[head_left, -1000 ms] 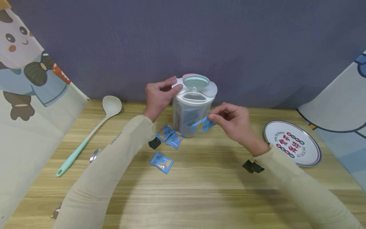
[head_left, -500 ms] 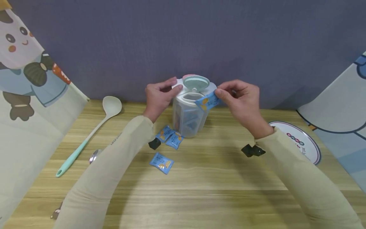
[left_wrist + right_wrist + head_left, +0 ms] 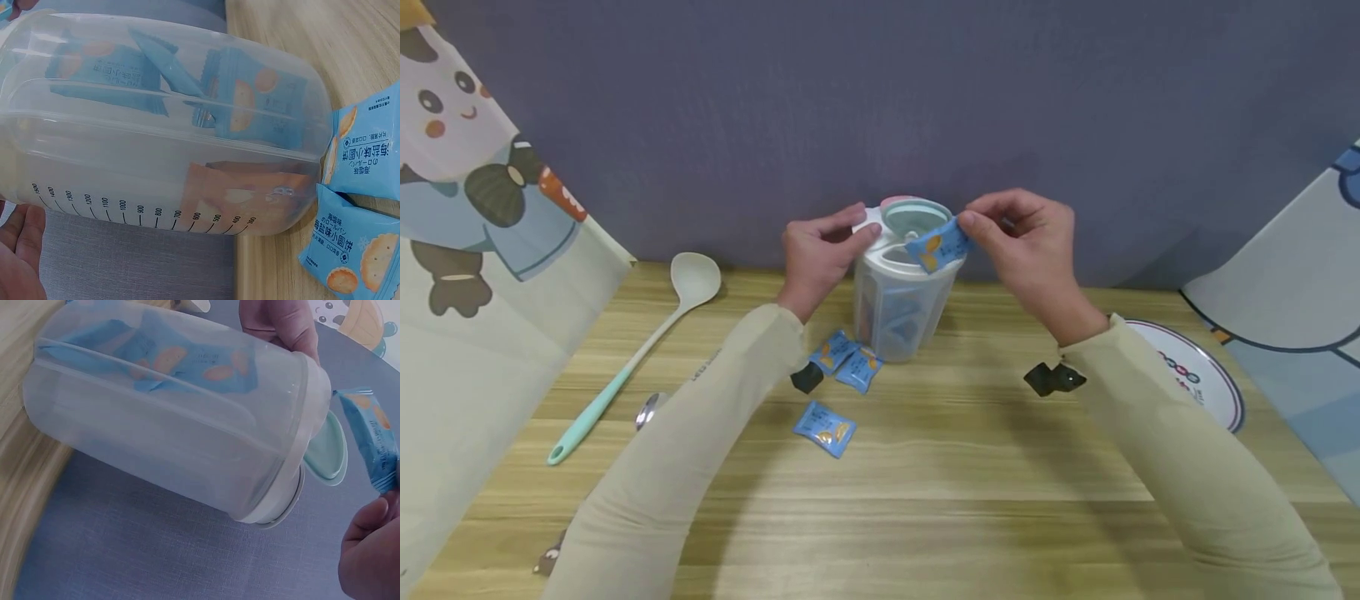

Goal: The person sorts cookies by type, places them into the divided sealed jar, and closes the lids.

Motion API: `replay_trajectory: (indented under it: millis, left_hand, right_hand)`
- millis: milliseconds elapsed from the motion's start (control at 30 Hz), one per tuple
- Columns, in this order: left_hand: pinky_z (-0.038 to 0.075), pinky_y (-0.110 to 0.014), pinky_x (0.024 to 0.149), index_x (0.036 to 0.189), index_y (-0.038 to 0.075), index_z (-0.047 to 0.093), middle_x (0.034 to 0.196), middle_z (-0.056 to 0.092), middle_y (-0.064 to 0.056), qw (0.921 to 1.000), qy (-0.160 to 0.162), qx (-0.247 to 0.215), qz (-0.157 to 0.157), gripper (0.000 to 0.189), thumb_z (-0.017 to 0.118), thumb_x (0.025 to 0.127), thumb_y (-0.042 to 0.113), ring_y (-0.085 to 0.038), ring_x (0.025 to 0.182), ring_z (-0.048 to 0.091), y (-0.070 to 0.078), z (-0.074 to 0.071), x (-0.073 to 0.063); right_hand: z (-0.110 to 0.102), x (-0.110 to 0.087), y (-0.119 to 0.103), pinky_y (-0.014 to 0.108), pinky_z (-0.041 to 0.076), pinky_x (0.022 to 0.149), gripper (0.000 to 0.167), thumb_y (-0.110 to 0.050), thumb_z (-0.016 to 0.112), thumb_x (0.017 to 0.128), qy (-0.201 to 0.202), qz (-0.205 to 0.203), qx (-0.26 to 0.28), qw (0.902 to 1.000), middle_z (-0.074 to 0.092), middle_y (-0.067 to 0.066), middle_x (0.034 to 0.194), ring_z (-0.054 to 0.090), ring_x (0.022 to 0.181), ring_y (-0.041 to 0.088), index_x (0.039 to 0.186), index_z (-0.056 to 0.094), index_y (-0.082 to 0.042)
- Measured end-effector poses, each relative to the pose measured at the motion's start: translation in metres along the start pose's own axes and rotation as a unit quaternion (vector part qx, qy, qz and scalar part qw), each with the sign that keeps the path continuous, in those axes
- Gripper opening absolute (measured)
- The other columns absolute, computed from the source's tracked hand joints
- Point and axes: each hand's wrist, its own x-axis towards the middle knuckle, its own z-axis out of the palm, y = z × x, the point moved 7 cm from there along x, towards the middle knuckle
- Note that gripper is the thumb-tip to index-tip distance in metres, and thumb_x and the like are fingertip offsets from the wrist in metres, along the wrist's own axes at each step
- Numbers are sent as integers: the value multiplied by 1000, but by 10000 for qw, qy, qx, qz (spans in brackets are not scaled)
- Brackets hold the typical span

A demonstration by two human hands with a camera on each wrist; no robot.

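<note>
A clear plastic storage container (image 3: 895, 312) with a white lid stands upright at the back of the table. Its green flap (image 3: 917, 218) is raised, baring an oval opening at the front. My left hand (image 3: 820, 258) grips the lid's left edge. Between thumb and forefinger, my right hand (image 3: 1030, 250) pinches a blue biscuit packet (image 3: 942, 245) just over the opening. Through the wall in the left wrist view, several blue packets (image 3: 262, 100) show in one compartment and an orange packet (image 3: 250, 194) in another. Two blue packets (image 3: 859, 367) lie beside the container's base.
One more blue biscuit packet (image 3: 825, 428) lies nearer the front. A ladle (image 3: 625, 367) with a mint handle is at left, beside a shiny metal object (image 3: 651, 410) partly hidden by the sleeve. A white plate (image 3: 1213, 379) sits at right, partly behind the right sleeve. A grey-blue wall (image 3: 880, 100) stands behind.
The right hand has lifted the blue biscuit packet from beside the container's lower wall up to the lid, then slightly left over the opening. The left hand keeps its grip on the lid.
</note>
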Motion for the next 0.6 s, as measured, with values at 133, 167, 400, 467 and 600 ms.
replay_trajectory:
  millis: [133, 167, 400, 467, 600]
  left_hand:
    - [53, -35, 84, 94, -12, 69, 101, 67, -18, 10000, 0, 23, 42, 27, 79, 74, 3, -19, 97, 66, 1, 0, 0]
    - [53, -35, 84, 94, -12, 69, 101, 67, -18, 10000, -1, 27, 57, 27, 79, 74, 2, -19, 97, 66, 1, 1, 0]
    - [53, -35, 84, 94, -12, 68, 102, 67, -18, 10000, 1, 24, 46, 27, 79, 74, 2, -19, 97, 66, 2, 1, -1]
    - [53, -33, 83, 94, -12, 68, 102, 67, -18, 10000, 5, 30, 44, 27, 79, 74, 2, -19, 96, 66, 3, 1, -1]
    - [53, -29, 82, 95, -12, 68, 102, 67, -19, 10000, -1, 23, 48, 26, 78, 74, 2, -19, 97, 66, 3, 2, -1]
  right_hand:
    - [-2, 3, 4, 20, 43, 57, 8, 6, 72, 80, 36, 9, 17, 10000, 67, 9, 74, 54, 63, 12, 85, 68, 12]
    - [-2, 4, 5, 20, 43, 57, 8, 6, 72, 80, 53, 24, 47, 10000, 67, 9, 74, 55, 64, 13, 85, 68, 12]
    - [-2, 8, 10, 19, 47, 60, 6, 7, 73, 78, 175, 65, 263, 9995, 68, 10, 75, 58, 65, 13, 83, 69, 9]
    - [-1, 9, 12, 19, 47, 58, 5, 8, 72, 79, 179, 30, 173, 9997, 67, 10, 75, 58, 65, 13, 83, 70, 7]
    - [2, 9, 13, 19, 44, 54, 4, 6, 72, 80, 123, -103, -404, 9991, 68, 8, 77, 56, 63, 13, 84, 71, 5]
